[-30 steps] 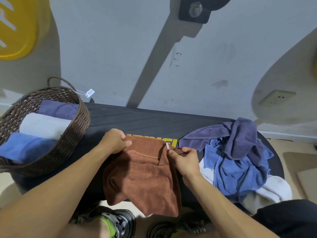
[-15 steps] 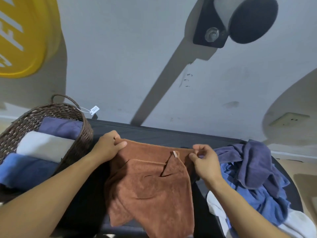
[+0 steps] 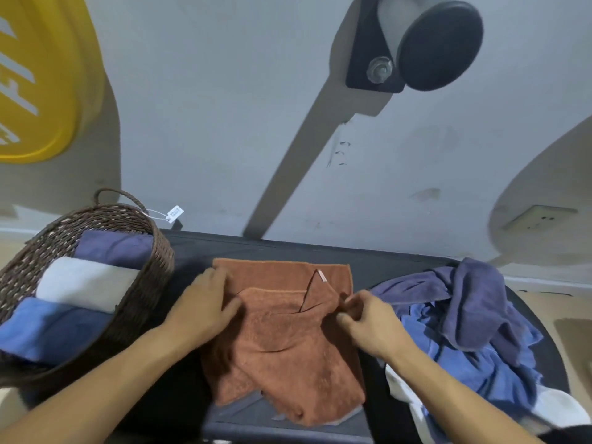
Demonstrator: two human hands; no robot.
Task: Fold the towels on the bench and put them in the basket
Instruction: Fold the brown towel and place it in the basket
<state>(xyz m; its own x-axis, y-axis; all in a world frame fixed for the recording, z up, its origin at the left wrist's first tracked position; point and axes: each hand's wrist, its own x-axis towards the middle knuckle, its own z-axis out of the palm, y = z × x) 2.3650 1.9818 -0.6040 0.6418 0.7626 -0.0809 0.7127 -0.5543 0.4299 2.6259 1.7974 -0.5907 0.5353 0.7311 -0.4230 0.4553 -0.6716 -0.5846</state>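
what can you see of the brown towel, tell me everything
The brown towel is rust-coloured terry cloth, lying partly folded on the dark bench, between the basket and the pile of loose towels. Its far edge lies flat and straight; its near end hangs crumpled over the bench edge. A small loop tag sticks up near one turned-over corner. The left hand presses its left side; the right hand pinches its right edge.

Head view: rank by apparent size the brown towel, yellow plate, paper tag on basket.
1. Brown towel and yellow plate: look alike; plate is cut off by the frame, so unranked.
2. Paper tag: smallest.
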